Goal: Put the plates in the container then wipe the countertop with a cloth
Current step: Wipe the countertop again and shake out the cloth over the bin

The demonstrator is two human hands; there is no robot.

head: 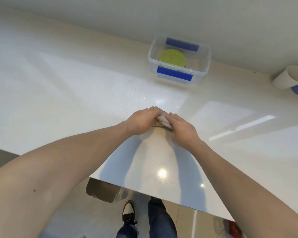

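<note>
While hands (162, 124) bunch cloth (163, 120) | container (203, 66), mug (289, 77) well apart

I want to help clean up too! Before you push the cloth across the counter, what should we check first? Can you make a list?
1. Plates put away: ok. The green plate lies inside the clear container.
2. Cloth held: ok. The left hand and right hand both press the bunched cloth.
3. Cloth on the countertop: ok, it rests on the surface.
4. Wiping path: ok. The container and the mug stand far back near the wall.
5. Cloth damp or dry: cannot tell.
6. More plates outside the view: cannot tell.
</note>
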